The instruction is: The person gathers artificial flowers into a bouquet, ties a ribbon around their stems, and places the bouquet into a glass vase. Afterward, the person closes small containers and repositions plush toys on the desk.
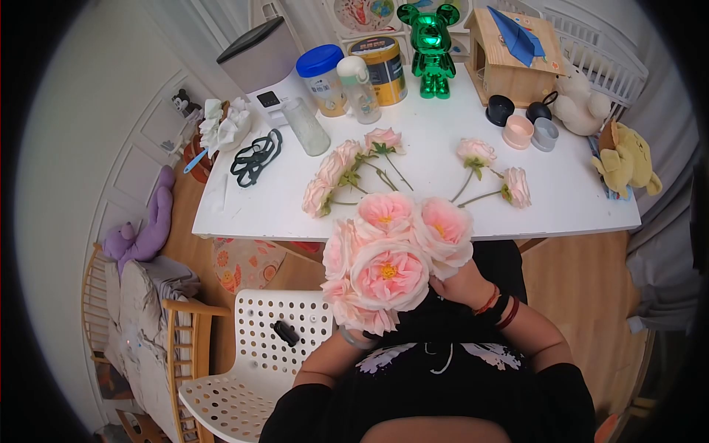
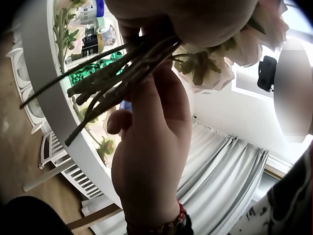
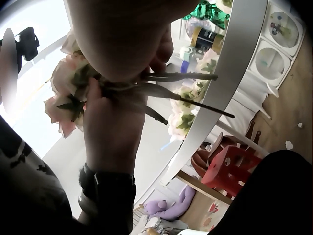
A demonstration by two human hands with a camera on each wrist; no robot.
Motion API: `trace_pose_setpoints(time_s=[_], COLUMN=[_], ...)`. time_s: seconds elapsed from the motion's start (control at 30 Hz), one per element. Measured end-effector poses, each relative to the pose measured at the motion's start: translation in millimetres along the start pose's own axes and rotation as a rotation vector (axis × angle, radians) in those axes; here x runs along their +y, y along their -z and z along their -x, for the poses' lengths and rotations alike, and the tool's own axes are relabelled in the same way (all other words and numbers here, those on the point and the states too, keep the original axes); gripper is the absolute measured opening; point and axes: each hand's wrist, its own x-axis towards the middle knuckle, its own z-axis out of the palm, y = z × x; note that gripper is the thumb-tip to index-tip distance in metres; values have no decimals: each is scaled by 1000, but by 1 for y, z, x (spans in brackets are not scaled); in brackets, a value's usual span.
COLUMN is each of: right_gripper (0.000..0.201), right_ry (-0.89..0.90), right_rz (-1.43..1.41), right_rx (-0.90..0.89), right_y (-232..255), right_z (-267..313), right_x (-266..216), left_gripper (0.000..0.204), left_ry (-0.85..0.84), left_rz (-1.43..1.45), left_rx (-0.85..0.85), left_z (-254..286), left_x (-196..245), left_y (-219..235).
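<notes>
A bunch of pink artificial-looking roses (image 1: 389,273) is held in front of the body, blooms upward toward the head camera. Its bare stems (image 2: 93,90) stick out below the hands in the left wrist view. My right hand (image 1: 461,286) grips the bunch from the right side, just under the blooms. In the head view the blooms hide my left hand; the right wrist view shows this hand (image 3: 115,127) wrapped round the stems, thumb close to the flower heads. More pink roses lie on the table: several at the left (image 1: 336,173) and two at the right (image 1: 476,151).
The white table (image 1: 443,214) carries a dark coiled strap (image 1: 256,157), a clear glass (image 1: 305,127), jars, a green bear figure (image 1: 432,52), a wooden house (image 1: 513,59) and small cups (image 1: 518,131). A perforated white chair (image 1: 273,354) stands at the left.
</notes>
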Motion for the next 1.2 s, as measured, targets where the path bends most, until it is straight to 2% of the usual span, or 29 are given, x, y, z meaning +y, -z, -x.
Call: trace_pose_setpoints(time_s=[0.07, 0.2, 0.27, 0.4, 0.47, 0.53, 0.6, 0.73, 0.83, 0.9, 1.2], right_gripper=[42, 44, 44, 44, 38, 24, 19, 16, 19, 17, 12], right_ry=[-82, -82, -122, -112, -109, -92, -204, -255, -333, -403, -478], right_rz=[-3, -30, -160, -189, -64, -6, 2, 94, 74, 208, 233], right_rx=[-56, 6, 51, 24, -117, -40, -6, 56, -52, -158, -183], right_y=[-1, -13, -17, -19, -11, -7, -1, -22, -41, -54, -57], right_z=[2, 0, -3, 0, -4, -16, -39, -68, -88, -97, -96], right_x=[-3, 0, 1, 15, 26, 42, 48, 77, 92, 100, 131], left_gripper=[9, 9, 9, 10, 10, 10, 10, 11, 11, 11, 12], left_ry=[-3, -12, -17, -27, -32, -35, -38, -49, -60, -66, -89], left_rz=[-9, -26, -35, -51, -60, -68, -77, -94, -109, -119, -162], left_rx=[0, 2, 3, 6, 9, 11, 14, 18, 21, 27, 34], left_z=[3, 5, 0, 3, 2, -4, -2, -8, -1, -4, -6], left_x=[0, -4, -7, 2, 8, 15, 15, 13, 7, 7, 10], left_y=[1, -2, -6, 5, 10, 18, 19, 15, 12, 11, 14])
